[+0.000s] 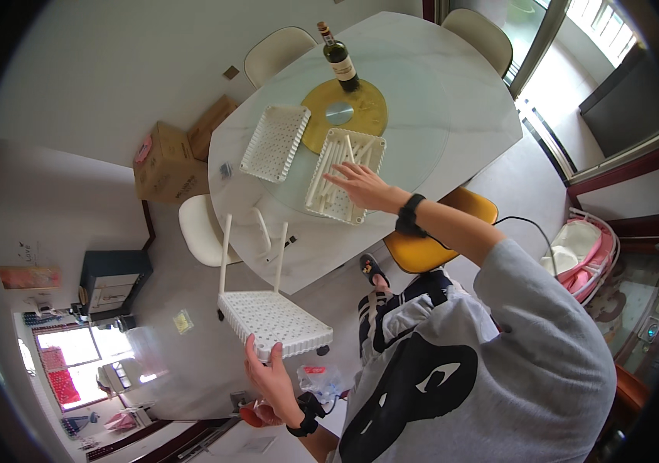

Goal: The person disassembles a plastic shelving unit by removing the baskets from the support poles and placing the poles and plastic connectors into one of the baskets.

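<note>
My left hand (271, 379) grips the near corner of a white perforated plastic shelf tray (276, 324), thumb on its rim. Two upright white poles (224, 254) rise from the tray's far corners, and black casters (322, 350) show beneath it. Over a second white tray (358, 215) on the table, my right hand (361, 188) reaches with fingers spread, at the loose white rods (335, 159) lying inside. Whether the fingertips press on a rod is hard to tell. A third white tray (276, 142) lies beside that one.
A wine bottle (341, 63) stands on the gold turntable (372, 104) of the marble-look table (479, 116). A curved white part (261, 228) and a small black item (290, 240) lie near its edge. Chairs surround it, including a yellow one (410, 252). Cardboard boxes (170, 168) stand beyond.
</note>
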`<state>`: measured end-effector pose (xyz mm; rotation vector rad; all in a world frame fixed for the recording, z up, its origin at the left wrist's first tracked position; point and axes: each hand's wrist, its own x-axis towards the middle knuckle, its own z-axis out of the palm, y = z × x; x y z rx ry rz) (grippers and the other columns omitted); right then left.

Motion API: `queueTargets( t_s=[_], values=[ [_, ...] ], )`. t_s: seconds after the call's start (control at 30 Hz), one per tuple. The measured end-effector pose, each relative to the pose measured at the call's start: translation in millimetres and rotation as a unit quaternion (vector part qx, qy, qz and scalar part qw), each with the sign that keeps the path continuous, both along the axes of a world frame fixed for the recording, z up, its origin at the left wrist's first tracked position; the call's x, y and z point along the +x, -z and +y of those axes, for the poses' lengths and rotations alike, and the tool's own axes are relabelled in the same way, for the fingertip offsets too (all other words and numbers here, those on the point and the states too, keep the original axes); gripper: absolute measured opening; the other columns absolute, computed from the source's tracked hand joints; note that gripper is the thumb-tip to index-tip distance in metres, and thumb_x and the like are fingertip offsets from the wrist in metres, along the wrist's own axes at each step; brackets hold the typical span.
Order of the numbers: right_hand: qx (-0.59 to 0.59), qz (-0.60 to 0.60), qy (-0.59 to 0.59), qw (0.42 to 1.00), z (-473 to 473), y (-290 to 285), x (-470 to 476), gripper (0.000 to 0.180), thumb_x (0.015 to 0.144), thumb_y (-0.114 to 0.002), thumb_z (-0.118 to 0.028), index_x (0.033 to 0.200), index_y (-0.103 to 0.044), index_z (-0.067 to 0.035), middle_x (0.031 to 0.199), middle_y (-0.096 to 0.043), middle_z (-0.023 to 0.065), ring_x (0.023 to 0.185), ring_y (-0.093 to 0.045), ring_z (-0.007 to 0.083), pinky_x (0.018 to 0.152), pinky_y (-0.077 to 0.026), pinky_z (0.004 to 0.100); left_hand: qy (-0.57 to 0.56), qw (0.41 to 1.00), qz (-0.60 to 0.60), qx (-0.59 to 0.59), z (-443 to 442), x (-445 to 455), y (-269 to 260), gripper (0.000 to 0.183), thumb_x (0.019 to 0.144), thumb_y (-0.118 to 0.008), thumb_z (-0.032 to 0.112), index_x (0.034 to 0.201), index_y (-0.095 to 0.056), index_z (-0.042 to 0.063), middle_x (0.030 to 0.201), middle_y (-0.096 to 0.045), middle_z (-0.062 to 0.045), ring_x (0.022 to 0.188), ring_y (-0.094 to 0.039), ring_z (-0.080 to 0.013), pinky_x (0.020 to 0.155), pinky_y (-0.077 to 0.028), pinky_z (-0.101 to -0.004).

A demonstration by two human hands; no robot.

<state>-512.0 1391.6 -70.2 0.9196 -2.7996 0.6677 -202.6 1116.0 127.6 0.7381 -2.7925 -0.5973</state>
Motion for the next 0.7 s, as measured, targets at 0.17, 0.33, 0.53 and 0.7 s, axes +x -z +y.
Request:
queueTargets(
  t_s=[0.17, 0.33, 0.53, 0.7],
  values=[
    [-0.143, -0.072, 0.032, 0.987, -16, -75, 54, 0.072, 0.084, -0.059, -0.007, 0.151, -0.034, -0.016, 0.145, -0.042, 0.0140, 0.137, -0.037, 0.0349, 0.112, -0.034, 0.0454, 0.191, 0.980, 0.008, -0.046, -14, -39, -17, 0.058, 0.081, -0.078, 0.022, 0.133, -0.055, 0.009, 0.104, -0.063, -0.014, 0.097, -0.054, -0.0346, 0.091, -0.042, -0.0464],
    [-0.129, 0.040, 0.068, 0.988, -31, -162, 92, 0.066, 0.082, -0.069, -0.019, 0.144, -0.046, -0.015, 0.148, -0.041, 0.0131, 0.143, -0.030, 0.0324, 0.117, -0.023, 0.0516, 0.460, 0.882, -0.072, -0.067, -23, -88, -42, 0.072, 0.072, -0.081, 0.021, 0.137, -0.052, 0.012, 0.095, -0.059, -0.009, 0.095, -0.053, -0.0281, 0.093, -0.040, -0.0418],
    [0.031, -0.005, 0.306, 0.952, -16, -187, 92, 0.067, 0.081, -0.073, -0.029, 0.137, -0.047, -0.005, 0.125, -0.059, 0.0161, 0.124, -0.050, 0.0333, 0.112, -0.029, 0.0480, 0.670, 0.740, -0.018, -0.062, -28, -138, -40, 0.085, 0.070, -0.082, 0.018, 0.144, -0.041, 0.004, 0.096, -0.056, -0.007, 0.095, -0.053, -0.0242, 0.095, -0.039, -0.0444],
    [-0.072, -0.104, 0.379, 0.916, 18, -211, 119, 0.039, 0.087, -0.069, -0.027, 0.116, -0.060, -0.002, 0.091, -0.068, 0.0138, 0.087, -0.066, 0.0309, 0.076, -0.051, 0.0396, 0.725, 0.688, 0.003, -0.031, -22, -167, 3, 0.088, 0.069, -0.083, 0.013, 0.145, -0.039, 0.001, 0.099, -0.058, -0.009, 0.096, -0.054, -0.0261, 0.097, -0.040, -0.0446]
  ],
)
